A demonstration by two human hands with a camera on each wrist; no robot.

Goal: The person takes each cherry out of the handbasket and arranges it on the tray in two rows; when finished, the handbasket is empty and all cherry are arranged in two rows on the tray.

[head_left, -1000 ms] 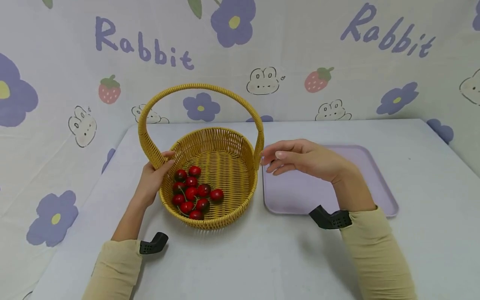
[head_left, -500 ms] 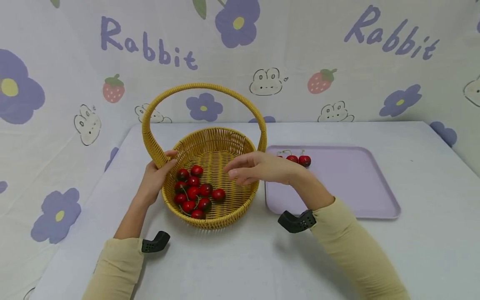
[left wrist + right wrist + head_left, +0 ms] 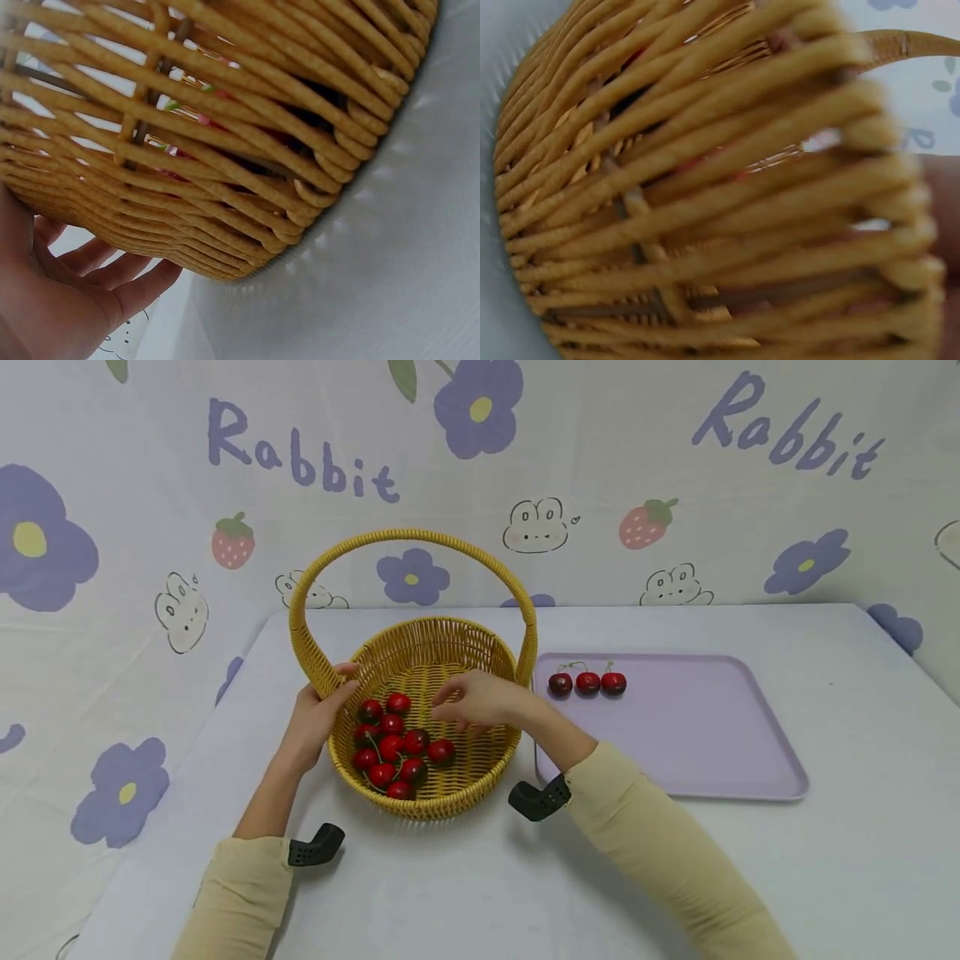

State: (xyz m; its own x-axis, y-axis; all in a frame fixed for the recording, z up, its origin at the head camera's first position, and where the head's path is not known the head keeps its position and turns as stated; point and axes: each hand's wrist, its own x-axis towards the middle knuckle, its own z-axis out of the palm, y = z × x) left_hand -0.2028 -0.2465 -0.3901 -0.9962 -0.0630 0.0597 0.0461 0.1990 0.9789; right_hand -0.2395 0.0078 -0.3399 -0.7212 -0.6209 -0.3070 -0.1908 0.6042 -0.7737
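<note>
A round yellow woven basket (image 3: 429,810) with a tall arched handle holds several dark red cherries (image 3: 391,747), bunched on its left side. My left hand (image 3: 313,722) grips the left rim at the foot of the handle. The left wrist view shows that hand's fingers (image 3: 142,289) against the outside of the weave. Reaching over the right rim, my right hand (image 3: 483,700) is inside the basket, its fingers bent loosely just right of the cherries, with nothing visible in them. In the right wrist view the basket wall (image 3: 705,195) covers most of that hand.
A flat lilac tray (image 3: 697,727) lies right of the basket. Three cherries with stems (image 3: 588,683) sit in a row near its back left corner. Behind the white table (image 3: 450,893) hangs a patterned cloth (image 3: 585,460).
My right hand has moved left from over the tray into the basket, uncovering the three cherries on the tray. My left hand has kept its grip on the basket.
</note>
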